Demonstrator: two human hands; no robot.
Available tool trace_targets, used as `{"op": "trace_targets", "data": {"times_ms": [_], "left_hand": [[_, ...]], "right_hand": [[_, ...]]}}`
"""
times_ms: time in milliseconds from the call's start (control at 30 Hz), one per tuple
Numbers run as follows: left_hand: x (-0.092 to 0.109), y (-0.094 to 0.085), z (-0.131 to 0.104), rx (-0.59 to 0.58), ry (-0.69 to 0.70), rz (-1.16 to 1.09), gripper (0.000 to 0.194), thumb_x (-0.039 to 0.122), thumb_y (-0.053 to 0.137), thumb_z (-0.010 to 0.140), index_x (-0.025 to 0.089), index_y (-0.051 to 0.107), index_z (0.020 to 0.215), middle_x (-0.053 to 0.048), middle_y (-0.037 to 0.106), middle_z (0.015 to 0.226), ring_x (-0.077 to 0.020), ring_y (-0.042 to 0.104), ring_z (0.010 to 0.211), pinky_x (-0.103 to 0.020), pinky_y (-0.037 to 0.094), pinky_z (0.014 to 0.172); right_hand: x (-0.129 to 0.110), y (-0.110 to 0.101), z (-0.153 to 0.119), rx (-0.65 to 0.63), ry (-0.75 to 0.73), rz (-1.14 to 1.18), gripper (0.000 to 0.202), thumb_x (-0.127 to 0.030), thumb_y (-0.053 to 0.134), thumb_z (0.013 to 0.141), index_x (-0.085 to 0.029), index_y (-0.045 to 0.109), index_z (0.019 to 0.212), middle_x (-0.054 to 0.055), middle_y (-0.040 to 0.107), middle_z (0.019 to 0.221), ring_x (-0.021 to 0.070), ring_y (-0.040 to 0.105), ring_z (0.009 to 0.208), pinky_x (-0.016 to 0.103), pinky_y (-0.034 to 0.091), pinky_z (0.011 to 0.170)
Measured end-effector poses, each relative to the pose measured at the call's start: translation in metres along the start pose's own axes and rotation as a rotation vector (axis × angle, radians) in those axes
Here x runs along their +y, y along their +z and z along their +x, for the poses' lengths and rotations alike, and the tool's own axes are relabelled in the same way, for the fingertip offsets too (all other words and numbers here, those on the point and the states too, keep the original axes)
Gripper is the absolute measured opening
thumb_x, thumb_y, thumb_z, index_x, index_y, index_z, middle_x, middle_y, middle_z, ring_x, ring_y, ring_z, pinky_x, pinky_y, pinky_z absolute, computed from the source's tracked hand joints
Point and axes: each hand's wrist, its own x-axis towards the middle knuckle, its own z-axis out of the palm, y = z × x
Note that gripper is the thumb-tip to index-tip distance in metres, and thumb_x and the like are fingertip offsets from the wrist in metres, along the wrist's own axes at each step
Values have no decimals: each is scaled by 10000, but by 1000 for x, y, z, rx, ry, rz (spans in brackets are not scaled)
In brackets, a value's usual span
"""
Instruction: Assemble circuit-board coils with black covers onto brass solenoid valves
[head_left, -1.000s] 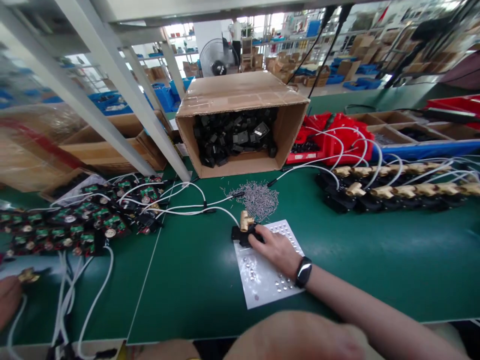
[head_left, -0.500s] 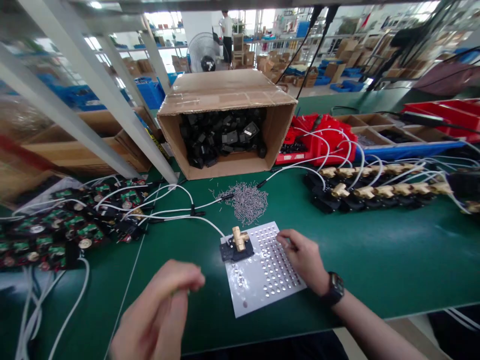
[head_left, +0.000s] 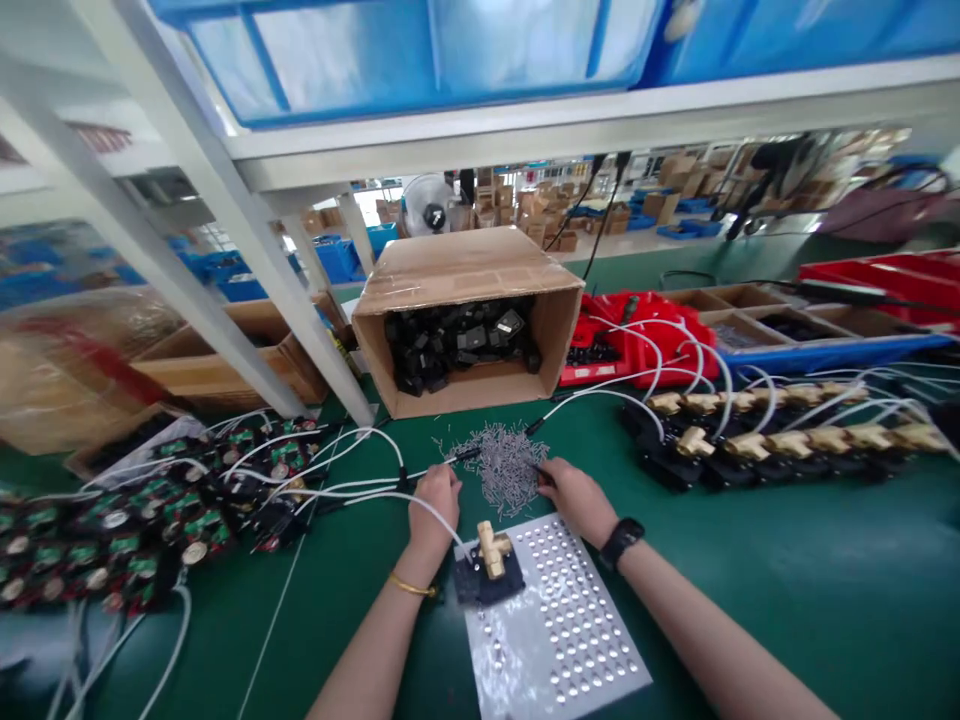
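- One pale sheet (head_left: 517,650) nearest, flat on the green tabletop (head_left: 757,570), dotted with rows of shiny round pieces.
- Black housing (head_left: 511,580) lies on the sheet's far left corner, brass tee fitting (head_left: 493,550) on top, white cable (head_left: 420,503) leading away left.
- Left hand (head_left: 433,505): fingers curled in, just left of the screw pile and near a black cable plug (head_left: 469,454). Can't tell whether it pinches anything.
- Right hand (head_left: 576,500): thumb and fingers drawn near each other at the pile's right edge. Something dark at the tips; can't tell what, or if it's gripped.
- Screw pile (head_left: 506,465): loose, slender, silvery, beyond the housing, between both hands. Look like screws; too small to be sure.
- Step in hand, my read: picking from the pile, housing left unheld. Next move calls for fine fingertip work: single pieces out, no scatter.
- Farther: circuit-board assemblies (head_left: 142,530) left, rows of brass-tee units (head_left: 795,445) right.
- Behind: cardboard box (head_left: 465,265) on its side, black plastic parts (head_left: 450,345) inside. Fan (head_left: 431,205) beyond.
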Motion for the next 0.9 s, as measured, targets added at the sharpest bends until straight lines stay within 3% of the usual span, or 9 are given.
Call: {"op": "trace_targets", "data": {"times_ms": [133,267,400,467,533,667,800,900], "left_hand": [[-4,2,1,-28,31,-112,163,103,453,750,187,451,610,-24,484,682,-217,520,732,-383,414,756],[-12,-9,-28,-50,-60,-222,95,198,429,796,191,487,720,6,494,649,-178,517,630,-318,429,648],[-15,-24,-69,-77,-293,-540,272,348,486,794,136,569,944,-8,562,660,-147,535,589,-263,428,569],[-13,-27,-83,-62,-465,-808,335,387,586,726,105,602,904,-17,576,637,-132,527,567,-250,425,564],[-9,-26,-91,-37,-548,-950,336,384,648,675,98,611,848,-29,601,648,-118,530,562,-241,429,578],[-6,-17,-88,-59,-490,-930,264,357,641,693,117,608,797,-41,644,691,-123,570,609,-225,439,605],[-10,-10,-78,-155,-351,-836,155,278,612,720,125,620,744,-33,656,676,-132,593,615,-221,448,602],[-12,-11,-72,-233,-208,-728,89,207,604,723,125,638,717,-30,653,661,-136,595,601,-222,454,581]], "right_hand": [[-1,2,-6,11,14,-39,52,-145,549,832,-187,549,861,63,602,926,200,612,783,276,400,639],[1,-5,-6,6,8,32,26,-156,537,834,-177,523,827,81,597,909,205,608,738,289,395,634],[3,-12,-12,52,32,187,89,-212,432,888,-184,479,817,69,599,808,198,593,731,296,409,653],[-1,-10,-20,56,51,273,125,-256,399,896,-188,465,815,45,600,734,180,589,674,281,424,618],[-10,-5,-30,7,59,457,122,-287,425,871,-183,482,841,25,610,688,164,589,627,263,435,582],[-33,9,-41,-151,92,862,215,-288,528,770,-159,549,940,15,641,668,168,601,643,273,442,609],[-41,13,-38,-154,173,900,180,-310,592,695,-158,591,791,47,659,711,178,595,653,285,442,606],[-40,13,-38,-144,226,916,213,-357,615,678,-166,590,770,25,633,680,153,556,567,258,411,513]]}}
